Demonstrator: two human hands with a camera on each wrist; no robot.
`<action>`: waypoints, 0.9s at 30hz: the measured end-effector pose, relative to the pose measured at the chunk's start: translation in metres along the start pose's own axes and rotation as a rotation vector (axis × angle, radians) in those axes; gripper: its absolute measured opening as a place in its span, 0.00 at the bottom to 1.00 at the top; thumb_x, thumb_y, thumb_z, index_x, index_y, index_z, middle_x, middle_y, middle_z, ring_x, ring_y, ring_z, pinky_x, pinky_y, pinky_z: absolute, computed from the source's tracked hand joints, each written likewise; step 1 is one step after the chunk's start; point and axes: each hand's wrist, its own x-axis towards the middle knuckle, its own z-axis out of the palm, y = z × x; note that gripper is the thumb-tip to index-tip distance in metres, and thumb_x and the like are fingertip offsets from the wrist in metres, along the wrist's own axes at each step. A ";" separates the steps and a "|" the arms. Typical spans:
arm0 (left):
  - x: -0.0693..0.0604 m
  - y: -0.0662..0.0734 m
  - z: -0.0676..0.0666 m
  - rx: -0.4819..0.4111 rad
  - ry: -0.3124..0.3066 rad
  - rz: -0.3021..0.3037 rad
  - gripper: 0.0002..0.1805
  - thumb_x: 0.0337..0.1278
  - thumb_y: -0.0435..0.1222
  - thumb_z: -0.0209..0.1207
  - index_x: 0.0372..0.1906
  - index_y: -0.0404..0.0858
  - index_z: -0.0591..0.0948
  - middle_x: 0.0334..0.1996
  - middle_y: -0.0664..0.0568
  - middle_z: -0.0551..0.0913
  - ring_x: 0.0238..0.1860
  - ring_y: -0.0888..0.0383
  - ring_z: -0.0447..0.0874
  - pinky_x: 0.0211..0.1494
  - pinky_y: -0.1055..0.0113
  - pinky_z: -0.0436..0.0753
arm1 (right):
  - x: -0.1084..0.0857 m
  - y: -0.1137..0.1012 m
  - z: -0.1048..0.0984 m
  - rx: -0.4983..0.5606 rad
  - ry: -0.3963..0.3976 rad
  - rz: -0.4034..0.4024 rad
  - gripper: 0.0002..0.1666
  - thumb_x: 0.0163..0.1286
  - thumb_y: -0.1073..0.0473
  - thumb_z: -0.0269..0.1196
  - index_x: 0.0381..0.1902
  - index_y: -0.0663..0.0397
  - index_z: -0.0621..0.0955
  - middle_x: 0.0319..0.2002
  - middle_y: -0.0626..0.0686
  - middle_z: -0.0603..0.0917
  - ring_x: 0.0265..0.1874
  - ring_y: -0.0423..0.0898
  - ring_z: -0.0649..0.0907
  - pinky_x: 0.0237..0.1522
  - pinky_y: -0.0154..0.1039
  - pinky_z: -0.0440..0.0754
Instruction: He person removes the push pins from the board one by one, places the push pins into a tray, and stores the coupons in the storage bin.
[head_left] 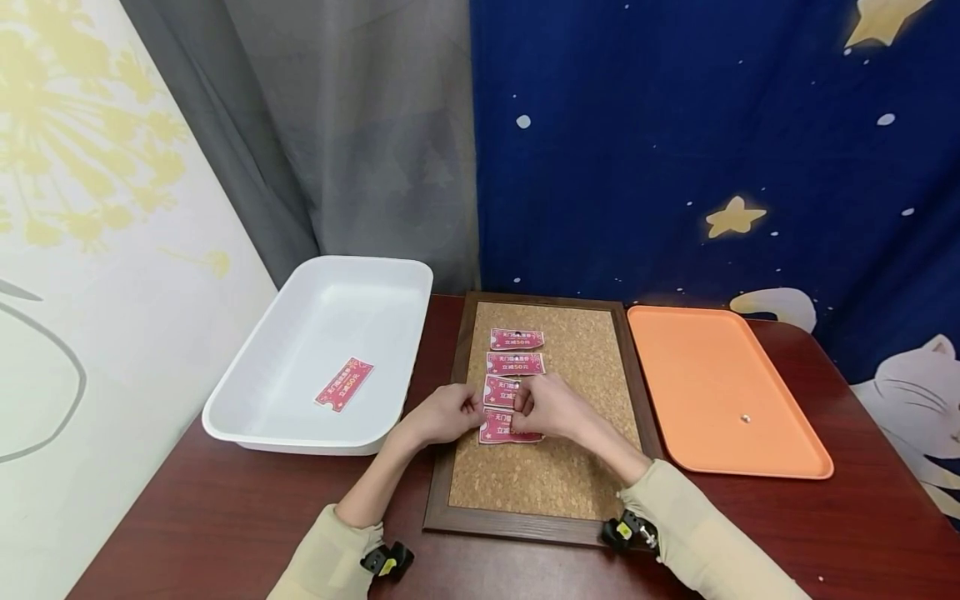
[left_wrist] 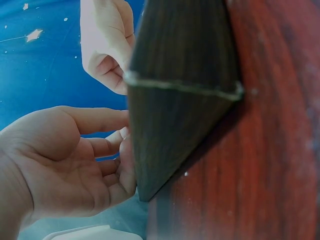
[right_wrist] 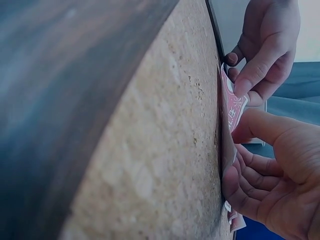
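Observation:
A pink paper coupon [head_left: 495, 429] lies lowest in a column on the cork board [head_left: 525, 483]. At its left end my left hand [head_left: 448, 412] pinches the edge with thumb and fingers. My right hand [head_left: 551, 406] has its thumb and curled fingers on the coupon's right part; in the right wrist view the coupon [right_wrist: 231, 107] bends slightly off the cork between the two hands. Whether a pin is under the right fingers is hidden. Above are more coupons: a top one [head_left: 506, 340], a second [head_left: 502, 364] and a partly covered third [head_left: 497, 390], each with a dark pin head.
Left of the board stands a white basin [head_left: 300, 333] with one loose pink coupon [head_left: 343, 385] in it. To the right lies an orange tray [head_left: 720, 367] holding a small shiny pin [head_left: 745, 418]. The board has a raised dark wooden frame [head_left: 517, 525].

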 end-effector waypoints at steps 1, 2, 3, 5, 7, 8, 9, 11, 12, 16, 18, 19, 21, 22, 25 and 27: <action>0.000 0.000 0.000 -0.004 0.001 0.003 0.07 0.61 0.27 0.59 0.28 0.37 0.77 0.22 0.54 0.74 0.25 0.61 0.69 0.30 0.68 0.69 | 0.000 0.000 0.000 0.001 -0.001 0.000 0.07 0.51 0.66 0.70 0.25 0.54 0.81 0.19 0.44 0.79 0.18 0.36 0.75 0.20 0.31 0.72; 0.000 0.000 0.000 -0.007 0.000 0.003 0.07 0.62 0.28 0.59 0.28 0.37 0.77 0.22 0.54 0.74 0.24 0.61 0.69 0.30 0.69 0.69 | 0.000 0.000 0.000 0.001 -0.001 0.000 0.07 0.51 0.66 0.70 0.25 0.54 0.81 0.19 0.44 0.79 0.18 0.36 0.75 0.20 0.31 0.72; -0.001 0.000 0.000 -0.011 0.000 0.007 0.07 0.61 0.27 0.59 0.27 0.37 0.77 0.22 0.54 0.74 0.24 0.61 0.69 0.29 0.69 0.69 | 0.000 0.000 -0.001 0.001 -0.002 -0.001 0.07 0.51 0.66 0.70 0.25 0.54 0.81 0.19 0.44 0.78 0.18 0.36 0.75 0.20 0.32 0.72; 0.000 0.000 0.001 -0.008 -0.002 0.000 0.07 0.62 0.27 0.58 0.27 0.37 0.77 0.22 0.54 0.74 0.24 0.61 0.69 0.30 0.69 0.69 | -0.001 0.000 -0.002 0.011 -0.003 0.001 0.06 0.51 0.66 0.69 0.25 0.54 0.80 0.19 0.44 0.78 0.17 0.36 0.75 0.19 0.32 0.71; 0.001 0.000 0.001 -0.007 -0.002 -0.008 0.07 0.62 0.27 0.59 0.28 0.37 0.78 0.23 0.54 0.74 0.25 0.60 0.69 0.30 0.68 0.69 | -0.002 0.001 -0.003 0.021 -0.001 0.004 0.06 0.52 0.67 0.68 0.25 0.53 0.80 0.19 0.44 0.78 0.18 0.37 0.75 0.20 0.32 0.71; 0.001 -0.001 0.001 -0.006 -0.003 -0.009 0.07 0.62 0.27 0.59 0.28 0.37 0.78 0.23 0.54 0.75 0.25 0.60 0.69 0.30 0.68 0.69 | -0.002 0.002 -0.003 0.028 0.001 0.003 0.06 0.52 0.67 0.68 0.25 0.53 0.80 0.19 0.44 0.78 0.18 0.37 0.75 0.21 0.32 0.71; 0.002 -0.001 0.001 -0.001 -0.002 -0.010 0.07 0.62 0.27 0.59 0.28 0.37 0.78 0.23 0.53 0.75 0.25 0.60 0.69 0.30 0.68 0.69 | -0.002 0.003 -0.004 0.032 0.003 0.001 0.06 0.52 0.67 0.68 0.25 0.53 0.80 0.20 0.44 0.78 0.19 0.37 0.75 0.21 0.32 0.72; 0.002 -0.001 0.001 0.004 -0.002 -0.018 0.07 0.62 0.27 0.59 0.28 0.37 0.78 0.23 0.54 0.75 0.26 0.60 0.69 0.30 0.68 0.69 | -0.003 0.005 -0.004 0.038 0.007 -0.006 0.06 0.53 0.67 0.69 0.25 0.53 0.81 0.21 0.44 0.79 0.20 0.37 0.76 0.23 0.32 0.74; 0.002 -0.002 0.000 0.005 0.000 -0.020 0.07 0.62 0.27 0.60 0.28 0.37 0.78 0.23 0.54 0.75 0.25 0.60 0.69 0.30 0.68 0.69 | -0.003 0.006 -0.005 0.037 0.008 -0.013 0.06 0.53 0.67 0.69 0.26 0.53 0.81 0.22 0.44 0.79 0.21 0.36 0.77 0.24 0.32 0.75; 0.002 -0.001 0.000 0.002 0.004 -0.031 0.08 0.61 0.27 0.60 0.27 0.38 0.77 0.22 0.54 0.74 0.24 0.60 0.69 0.29 0.68 0.68 | -0.005 0.008 -0.006 0.051 0.013 -0.037 0.05 0.54 0.66 0.70 0.27 0.54 0.82 0.23 0.44 0.81 0.23 0.36 0.79 0.27 0.32 0.79; 0.002 -0.002 0.000 -0.006 0.012 -0.035 0.08 0.61 0.28 0.60 0.27 0.38 0.77 0.22 0.54 0.74 0.24 0.61 0.69 0.30 0.68 0.69 | -0.006 0.009 -0.008 0.068 0.020 -0.043 0.05 0.55 0.66 0.69 0.28 0.55 0.82 0.24 0.45 0.81 0.24 0.37 0.79 0.29 0.32 0.79; 0.002 -0.002 0.000 -0.012 0.016 -0.035 0.07 0.62 0.28 0.60 0.28 0.38 0.77 0.23 0.54 0.74 0.25 0.61 0.69 0.30 0.68 0.69 | -0.007 0.009 -0.009 0.077 0.023 -0.046 0.05 0.56 0.67 0.69 0.29 0.56 0.82 0.25 0.45 0.81 0.25 0.37 0.79 0.30 0.32 0.80; 0.002 -0.003 0.000 -0.023 0.025 -0.030 0.07 0.63 0.28 0.60 0.29 0.38 0.78 0.23 0.54 0.75 0.25 0.61 0.69 0.31 0.67 0.69 | -0.010 0.010 -0.011 0.085 0.033 -0.048 0.05 0.56 0.67 0.69 0.29 0.57 0.82 0.25 0.46 0.81 0.26 0.38 0.79 0.30 0.32 0.80; 0.001 -0.004 -0.001 -0.026 0.029 -0.028 0.07 0.63 0.29 0.60 0.29 0.38 0.77 0.23 0.54 0.74 0.25 0.61 0.69 0.32 0.67 0.69 | -0.011 0.011 -0.012 0.092 0.034 -0.048 0.05 0.57 0.68 0.69 0.30 0.57 0.81 0.26 0.46 0.81 0.26 0.38 0.79 0.31 0.32 0.80; 0.001 -0.005 -0.003 -0.033 0.034 -0.022 0.07 0.64 0.29 0.60 0.30 0.38 0.78 0.24 0.54 0.74 0.26 0.61 0.69 0.32 0.67 0.69 | -0.016 0.014 -0.016 0.115 0.038 -0.045 0.06 0.57 0.69 0.68 0.30 0.58 0.81 0.26 0.47 0.81 0.26 0.38 0.80 0.31 0.33 0.81; 0.000 -0.005 -0.005 -0.031 0.037 -0.024 0.06 0.65 0.30 0.60 0.30 0.38 0.78 0.23 0.54 0.75 0.26 0.61 0.69 0.31 0.66 0.70 | -0.019 0.016 -0.018 0.138 0.041 -0.034 0.06 0.56 0.71 0.67 0.30 0.58 0.80 0.26 0.47 0.81 0.27 0.39 0.79 0.32 0.33 0.81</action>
